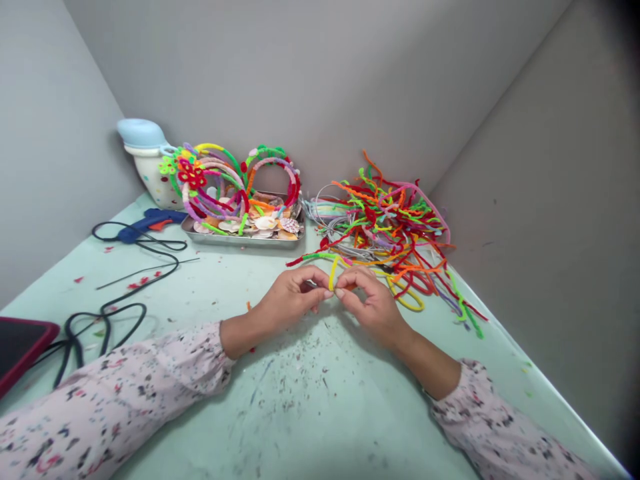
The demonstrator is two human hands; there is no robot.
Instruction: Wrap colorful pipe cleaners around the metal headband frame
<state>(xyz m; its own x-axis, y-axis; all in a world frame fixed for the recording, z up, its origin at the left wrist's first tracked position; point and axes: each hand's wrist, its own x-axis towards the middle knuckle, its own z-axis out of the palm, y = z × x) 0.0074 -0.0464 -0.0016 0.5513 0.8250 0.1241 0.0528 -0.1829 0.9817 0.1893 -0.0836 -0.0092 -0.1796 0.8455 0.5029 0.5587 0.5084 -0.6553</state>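
Note:
A short yellow pipe cleaner (333, 272) stands up between my two hands, over the middle of the table. My left hand (293, 293) pinches its lower end between thumb and forefinger. From the other side, the thumb and fingertips of my right hand (370, 300) close on the same end, so the fingertips nearly meet. Just behind my hands lies a red and green pipe cleaner (313, 257). The yellow piece's lowest tip is hidden by my fingers.
Behind on the right lies a tangled heap of coloured pipe cleaners (400, 213). A metal tray (245, 241) holds shells and wrapped headbands (215, 187). Further left are a blue glue gun (145, 225), its black cord (107, 307), a white tumbler (155, 177) and a red-edged device (25, 347). Grey walls enclose the table.

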